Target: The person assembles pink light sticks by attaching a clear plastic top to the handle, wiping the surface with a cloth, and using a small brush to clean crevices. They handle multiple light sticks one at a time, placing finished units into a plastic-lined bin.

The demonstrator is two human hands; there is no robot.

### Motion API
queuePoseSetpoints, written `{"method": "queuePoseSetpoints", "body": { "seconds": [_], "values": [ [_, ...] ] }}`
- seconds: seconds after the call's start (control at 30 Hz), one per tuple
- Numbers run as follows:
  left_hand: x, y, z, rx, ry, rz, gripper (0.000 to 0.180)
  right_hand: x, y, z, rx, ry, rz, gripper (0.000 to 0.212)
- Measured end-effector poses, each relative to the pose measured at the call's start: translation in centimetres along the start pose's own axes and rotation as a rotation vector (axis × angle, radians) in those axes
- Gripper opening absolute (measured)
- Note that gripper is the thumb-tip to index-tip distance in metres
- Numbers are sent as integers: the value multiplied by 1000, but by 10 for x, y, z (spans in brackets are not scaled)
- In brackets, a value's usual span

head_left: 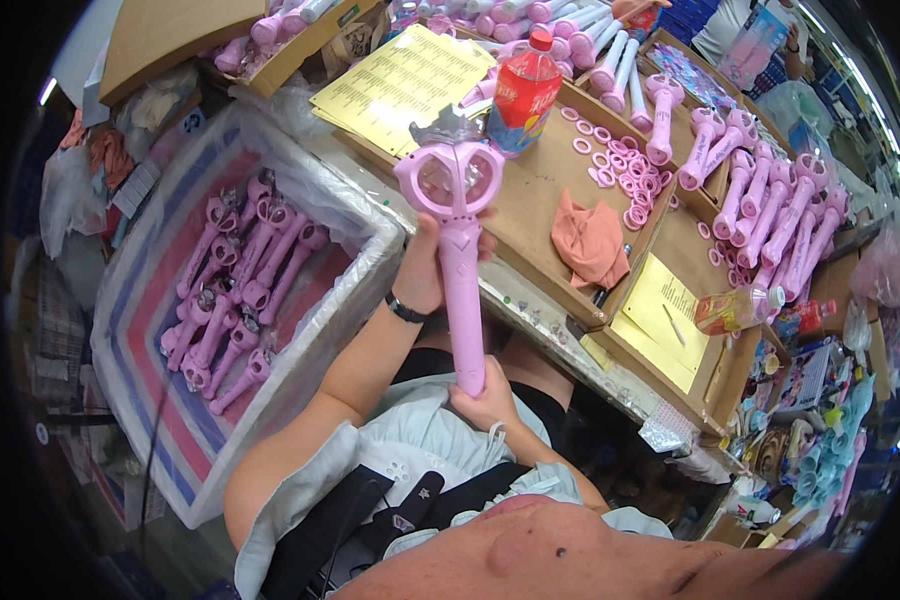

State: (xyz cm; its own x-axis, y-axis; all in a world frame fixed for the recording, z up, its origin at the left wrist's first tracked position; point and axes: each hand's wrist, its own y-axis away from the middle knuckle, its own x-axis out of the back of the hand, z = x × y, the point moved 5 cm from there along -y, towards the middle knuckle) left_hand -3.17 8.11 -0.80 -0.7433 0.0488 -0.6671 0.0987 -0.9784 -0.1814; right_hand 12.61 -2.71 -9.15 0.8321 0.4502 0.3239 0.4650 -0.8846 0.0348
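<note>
a crowded tabletop [530,300] runs across the upper right, carrying shallow cardboard trays: one holds a red-capped drink bottle [523,95], loose pink rings [625,175] and a crumpled salmon cloth [590,240], another holds rows of pink wand bodies [770,205]. yellow printed sheets [400,80] lie near the bottle. to the left, a striped woven bag [150,330] lined with clear plastic holds finished pink wands [235,290].

the pink toy wand [457,240] is held upright in front of the person, over the tabletop's near edge. it has a heart-shaped clear head, a silver crown on top and a long pale pink handle.

the left hand [425,265], with a dark wristband, is wrapped around the handle just under the head. the right hand [485,400] is closed on the handle's lower end.
</note>
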Motion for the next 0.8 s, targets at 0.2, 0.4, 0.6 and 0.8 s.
{"method": "queuePoseSetpoints", "body": {
  "seconds": [0.2, 0.4, 0.6, 0.8],
  "values": [
    [3, 21, -24, 137, -18, 22, 51, 1, 0, 6, -70, -7, 20, 45],
    [6, 7, -7, 32, 84, -30, 64, 7, 3, 1, -40, 76, 10, 47],
    [-20, 4, 4, -53, 608, -353, 99, 11, -2, -7, -95, -292, -256, 44],
    [4, -1, 25, -461, -230, 303, 60, 32, -11, -17, -85, -67, 0, 54]
  ]
}}
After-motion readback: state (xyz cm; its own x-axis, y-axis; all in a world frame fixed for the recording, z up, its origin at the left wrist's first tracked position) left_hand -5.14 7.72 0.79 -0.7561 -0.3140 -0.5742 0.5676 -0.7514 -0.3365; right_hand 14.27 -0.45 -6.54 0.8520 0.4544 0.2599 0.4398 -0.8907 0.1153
